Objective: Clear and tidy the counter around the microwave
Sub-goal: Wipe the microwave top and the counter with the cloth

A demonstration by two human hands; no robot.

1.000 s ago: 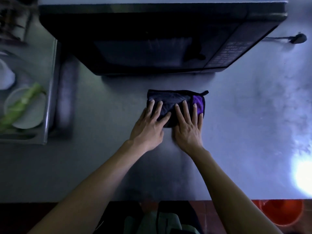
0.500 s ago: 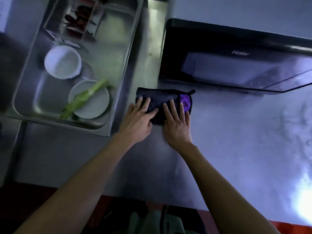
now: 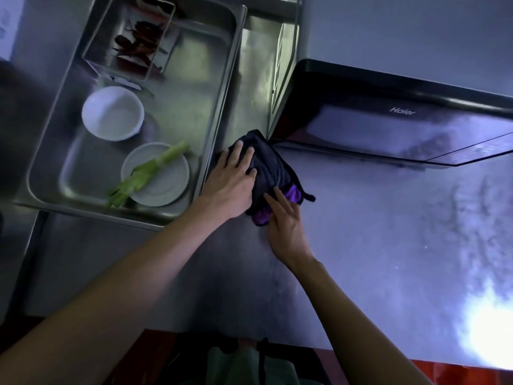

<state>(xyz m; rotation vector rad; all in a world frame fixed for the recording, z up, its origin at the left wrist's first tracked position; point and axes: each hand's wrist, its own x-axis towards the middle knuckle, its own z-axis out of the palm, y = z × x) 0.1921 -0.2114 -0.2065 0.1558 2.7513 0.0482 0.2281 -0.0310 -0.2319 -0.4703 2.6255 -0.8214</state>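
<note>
A folded black and purple cloth (image 3: 273,169) lies on the steel counter (image 3: 361,232), its far end at the front left corner of the black microwave (image 3: 388,126). My left hand (image 3: 231,180) presses flat on the cloth's left half with straight fingers. My right hand (image 3: 286,220) rests on the cloth's near purple corner, fingers straight.
A steel sink (image 3: 219,87) sits left of the cloth. In it are a white bowl (image 3: 112,113), a white plate (image 3: 166,184) with a green stalk (image 3: 147,173), and a small tray (image 3: 130,37) of dark red pieces. A narrow gap runs between sink and microwave.
The cloth has slid left and turned, from in front of the microwave door to its front left corner beside the sink. Both hands moved with it; the view swung left.
</note>
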